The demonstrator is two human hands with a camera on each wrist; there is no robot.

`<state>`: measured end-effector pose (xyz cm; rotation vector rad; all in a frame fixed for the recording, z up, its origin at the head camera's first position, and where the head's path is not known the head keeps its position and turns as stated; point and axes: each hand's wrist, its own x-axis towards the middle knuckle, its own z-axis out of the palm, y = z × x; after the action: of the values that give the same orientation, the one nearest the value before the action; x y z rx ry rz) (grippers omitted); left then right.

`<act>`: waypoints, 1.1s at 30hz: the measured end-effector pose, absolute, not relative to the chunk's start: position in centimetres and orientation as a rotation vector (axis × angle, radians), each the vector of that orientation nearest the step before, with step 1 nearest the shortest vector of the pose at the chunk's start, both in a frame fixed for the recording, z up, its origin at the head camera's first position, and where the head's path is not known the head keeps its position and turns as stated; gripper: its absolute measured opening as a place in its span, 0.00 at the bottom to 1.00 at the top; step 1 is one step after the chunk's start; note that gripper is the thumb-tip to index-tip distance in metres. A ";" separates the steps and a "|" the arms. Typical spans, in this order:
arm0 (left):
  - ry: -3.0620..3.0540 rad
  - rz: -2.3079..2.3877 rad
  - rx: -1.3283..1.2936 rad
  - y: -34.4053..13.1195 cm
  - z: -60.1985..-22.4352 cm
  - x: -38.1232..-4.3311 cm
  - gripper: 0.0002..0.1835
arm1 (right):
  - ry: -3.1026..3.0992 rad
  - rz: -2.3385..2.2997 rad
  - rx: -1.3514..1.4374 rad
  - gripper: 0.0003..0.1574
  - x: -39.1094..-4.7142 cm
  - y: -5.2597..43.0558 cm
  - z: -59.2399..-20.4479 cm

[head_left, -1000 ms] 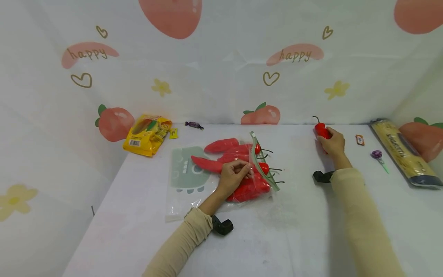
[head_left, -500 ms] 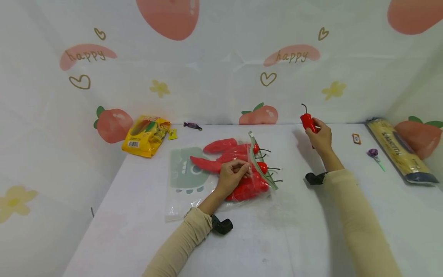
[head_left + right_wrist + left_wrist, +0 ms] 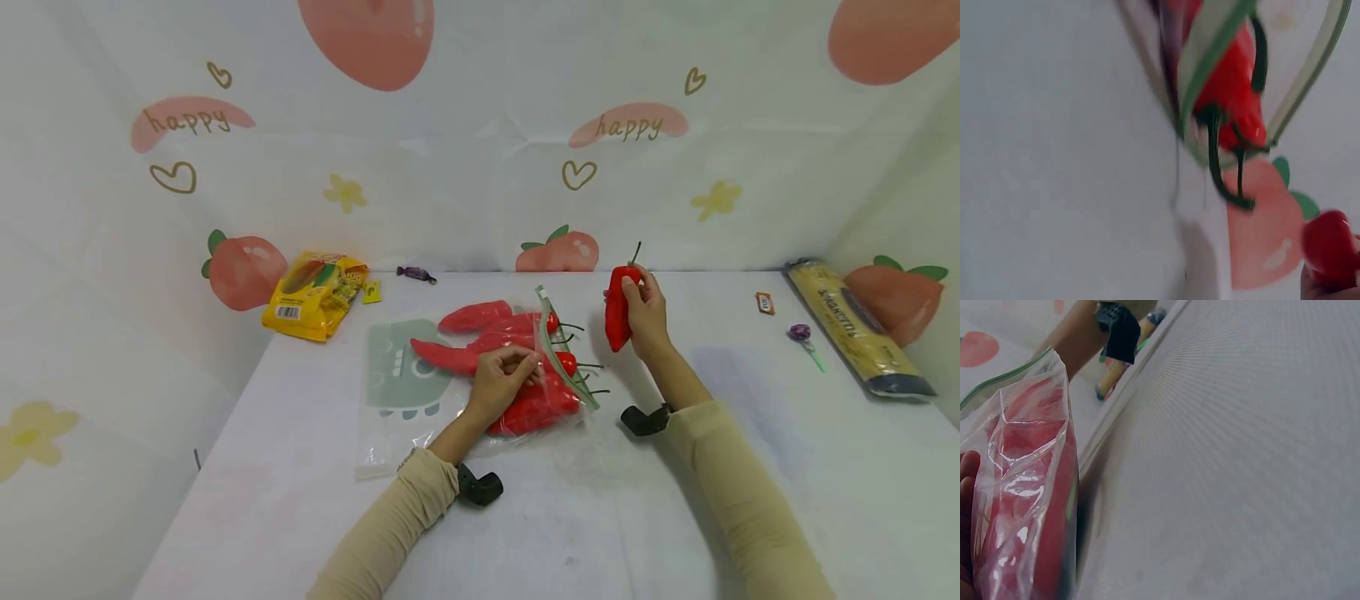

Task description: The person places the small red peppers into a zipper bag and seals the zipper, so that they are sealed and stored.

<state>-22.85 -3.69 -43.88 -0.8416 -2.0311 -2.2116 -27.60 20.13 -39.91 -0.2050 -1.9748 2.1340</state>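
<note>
A clear zip bag [image 3: 378, 454] with a green seal strip lies on the table, printed with a green cartoon. Several red chili peppers [image 3: 536, 410] fill it, their dark stems poking out of the mouth at the right. My left hand [image 3: 504, 379] pinches the bag's upper film near the mouth; its fingers show at the edge of the left wrist view beside the bag [image 3: 1025, 481]. To the right of the mouth, my right hand [image 3: 647, 312] grips another red chili pepper [image 3: 617, 312] upright, stem up. The right wrist view catches part of this pepper [image 3: 1330, 247], blurred.
At the back left stand a yellow snack bag [image 3: 315, 296], a small yellow packet [image 3: 372, 292] and a purple wrapped candy [image 3: 416, 274]. On the right lie an orange packet [image 3: 764, 302], a lollipop [image 3: 801, 333] and a spaghetti pack [image 3: 862, 329]. A printed cloth wall closes the back.
My right hand has lifted the chili pepper off the table at the right and carried it left toward the bag's mouth, turning it upright. My left hand stays in place on the bag.
</note>
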 end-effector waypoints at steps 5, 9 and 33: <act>-2.018 -2.203 -0.854 -3.7 -43.8 -23.0 0.12 | -1.573 2.445 -0.288 0.22 -26.6 17.9 -39.8; -2.016 -2.215 -0.835 -3.7 -43.8 -23.0 0.12 | -1.320 2.587 -0.265 0.17 -25.9 16.6 -40.2; -2.057 -2.240 -0.787 -3.8 -41.0 -21.4 0.09 | -2.438 1.823 0.138 0.19 -25.0 14.8 -42.2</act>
<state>-21.38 -3.82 -40.95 -0.7869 -2.0567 -2.2400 -24.96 14.77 -42.21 0.1383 -2.4383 1.8233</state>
